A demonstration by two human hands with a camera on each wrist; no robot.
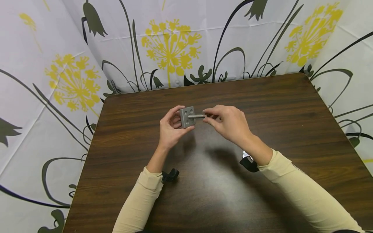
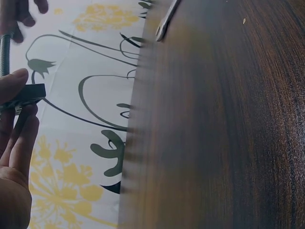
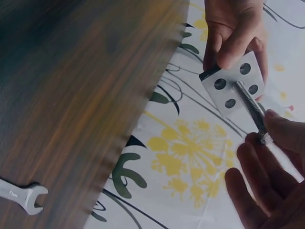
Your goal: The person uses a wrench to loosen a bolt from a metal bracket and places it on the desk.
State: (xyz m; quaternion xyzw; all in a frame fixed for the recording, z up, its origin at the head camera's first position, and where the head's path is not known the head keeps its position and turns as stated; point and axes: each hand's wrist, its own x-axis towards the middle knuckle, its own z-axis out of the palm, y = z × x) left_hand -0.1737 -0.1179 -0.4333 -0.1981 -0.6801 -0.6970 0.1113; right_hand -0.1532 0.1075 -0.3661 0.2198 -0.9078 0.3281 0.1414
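Observation:
My left hand (image 1: 170, 127) grips a small square grey metal block (image 1: 185, 121) by its edges, thumb on one side and fingers on the other. In the right wrist view the block (image 3: 228, 98) shows several round holes around its centre. From the middle hole a threaded bolt (image 3: 250, 105) sticks out toward my right hand (image 1: 230, 123). The right thumb and fingertips pinch the bolt's outer end, with the other fingers spread loosely below. Both hands are held up over the table, and the left wrist view catches only part of the block (image 2: 31, 93).
An open-ended wrench (image 3: 24, 194) lies on the brown wood-grain table (image 1: 131, 129). Its tip (image 2: 162, 31) also appears at the top of the left wrist view. Behind the table hangs a white curtain (image 1: 122, 48) with yellow and grey flowers. Both wrists wear dark straps (image 1: 171, 175).

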